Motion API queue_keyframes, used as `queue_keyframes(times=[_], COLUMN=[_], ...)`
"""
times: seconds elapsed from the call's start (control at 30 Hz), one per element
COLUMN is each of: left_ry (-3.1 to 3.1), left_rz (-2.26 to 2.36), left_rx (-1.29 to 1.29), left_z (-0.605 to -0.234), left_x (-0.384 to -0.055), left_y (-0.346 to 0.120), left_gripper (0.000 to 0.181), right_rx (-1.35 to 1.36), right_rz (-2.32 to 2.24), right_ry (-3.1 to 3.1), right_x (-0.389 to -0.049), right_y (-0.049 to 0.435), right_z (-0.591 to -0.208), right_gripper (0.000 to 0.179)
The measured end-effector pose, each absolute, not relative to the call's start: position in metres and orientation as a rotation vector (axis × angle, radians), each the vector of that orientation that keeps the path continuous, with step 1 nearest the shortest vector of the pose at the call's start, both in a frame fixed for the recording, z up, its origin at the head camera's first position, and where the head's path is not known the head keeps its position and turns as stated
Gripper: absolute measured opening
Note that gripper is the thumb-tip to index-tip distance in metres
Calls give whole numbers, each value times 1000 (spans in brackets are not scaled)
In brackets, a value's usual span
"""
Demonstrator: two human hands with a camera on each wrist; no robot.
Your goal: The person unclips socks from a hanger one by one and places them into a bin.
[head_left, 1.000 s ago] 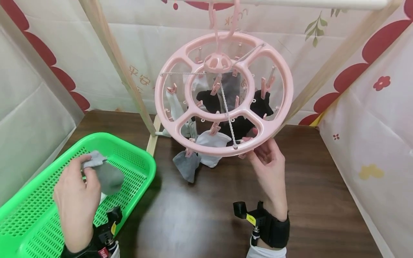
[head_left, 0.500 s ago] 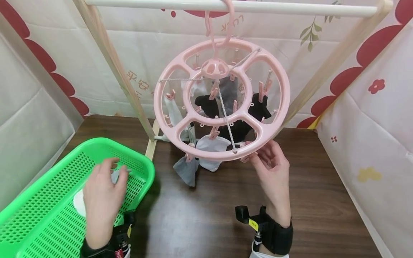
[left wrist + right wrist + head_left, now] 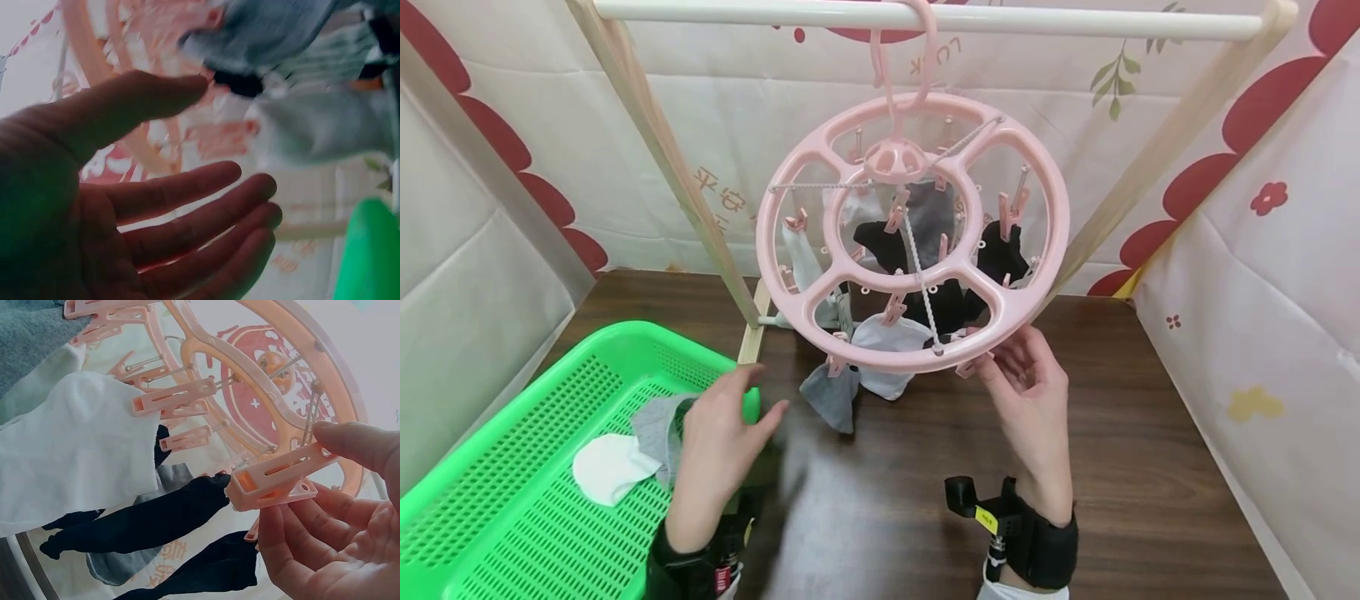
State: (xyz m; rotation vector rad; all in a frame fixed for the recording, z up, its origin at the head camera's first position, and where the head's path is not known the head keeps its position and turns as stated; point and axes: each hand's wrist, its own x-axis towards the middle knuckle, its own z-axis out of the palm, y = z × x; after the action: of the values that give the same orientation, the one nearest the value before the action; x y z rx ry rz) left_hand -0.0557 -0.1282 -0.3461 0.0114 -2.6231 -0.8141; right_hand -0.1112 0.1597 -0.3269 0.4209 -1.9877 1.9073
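Your right hand (image 3: 1030,400) pinches a pink peg (image 3: 272,481), its long axis pointing leftward; your left hand (image 3: 718,450), empty, fingers loosely extended, lies farther off.

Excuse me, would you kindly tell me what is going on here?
A person's right hand pinches a pink clip at the near edge of a round pink hanger, which hangs from a white rod with small garments clipped on. The left hand holds nothing, near a green basket containing a white cloth and a grey cloth.
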Motion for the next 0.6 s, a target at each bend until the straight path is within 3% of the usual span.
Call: queue_keyframes(times=[0.23,0.6], left_ry=[-2626,-2545], left_rz=[-910,-892], left_rx=[-134,-233], left_z=[-362,-369], left_x=[-72,-70], left_y=[-108,-92], left_gripper=[41,15], right_rx=[441,480], right_rz=[1932,1897], right_ry=[-1962,-2017], right_x=[-112,-109], right_y=[158,153], right_z=[-326,-329], right_gripper=[43,46])
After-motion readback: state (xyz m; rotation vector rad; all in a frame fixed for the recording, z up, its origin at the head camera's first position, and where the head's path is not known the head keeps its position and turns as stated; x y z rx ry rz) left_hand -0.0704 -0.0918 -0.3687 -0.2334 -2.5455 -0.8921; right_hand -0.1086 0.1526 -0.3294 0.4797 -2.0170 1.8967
